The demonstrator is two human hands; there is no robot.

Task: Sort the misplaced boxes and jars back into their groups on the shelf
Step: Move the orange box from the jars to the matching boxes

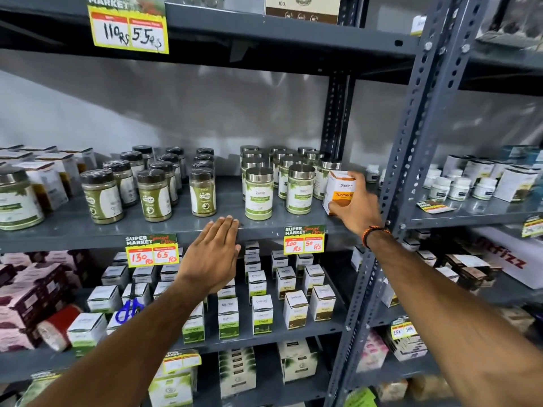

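The right hand clasps the turmeric box by its sides; light, crushable card, so grip gently. The left hand, flat and spread, rests on the shelf edge.

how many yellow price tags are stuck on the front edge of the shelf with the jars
2: one price tag beside the left hand, another price tag below the silver-lidded jars.
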